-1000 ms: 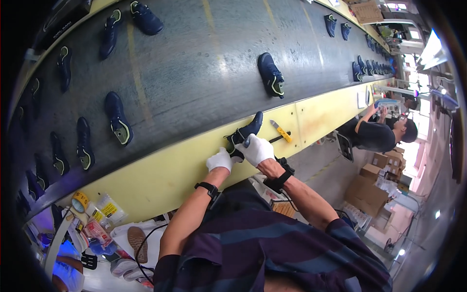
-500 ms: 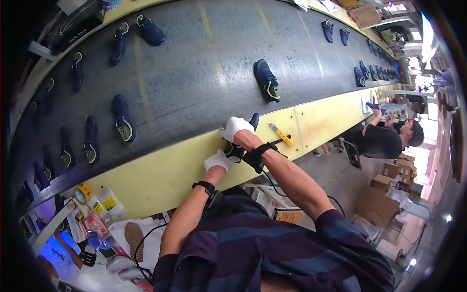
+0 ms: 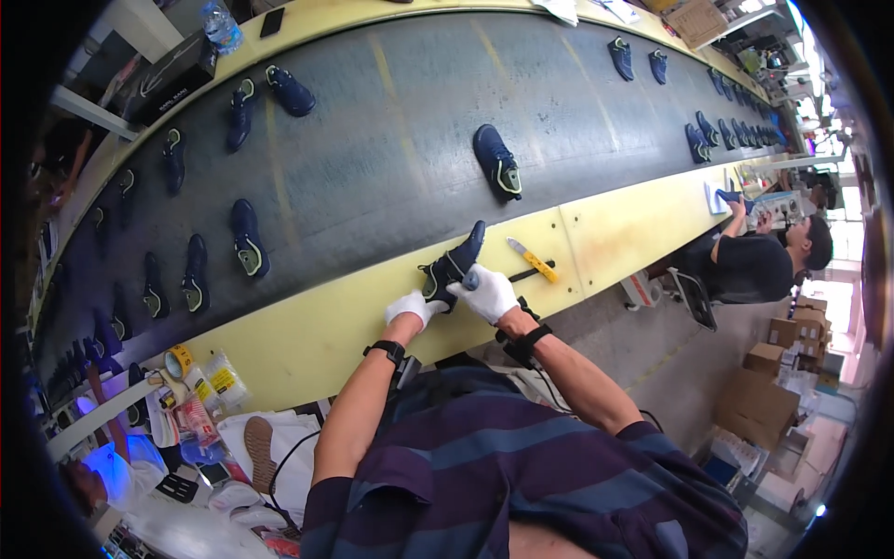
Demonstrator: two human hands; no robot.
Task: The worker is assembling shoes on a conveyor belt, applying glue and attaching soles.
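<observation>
While held by the left hand [image 3: 413, 306], the shoe [image 3: 462, 257] is ideally being firmly steadied beside the right hand's [image 3: 491, 294] gripped handle [image 3: 471, 279].

Far left: clear water bottle [image 3: 222, 28] beside black box [image 3: 172, 81], dark phone [image 3: 272, 22] just right of bottle. Near left: yellow tape roll [image 3: 178, 361], clear plastic bag [image 3: 225, 382] with yellow label just right; brown patterned sole [image 3: 260, 447] on white sheet [image 3: 300, 426]. Right: co-worker [image 3: 745, 263] in dark shirt, black-framed chair [image 3: 694, 300] near; cardboard boxes [image 3: 756, 405] on floor [image 3: 596, 345]. Far right: brown carton [image 3: 697, 23].
</observation>
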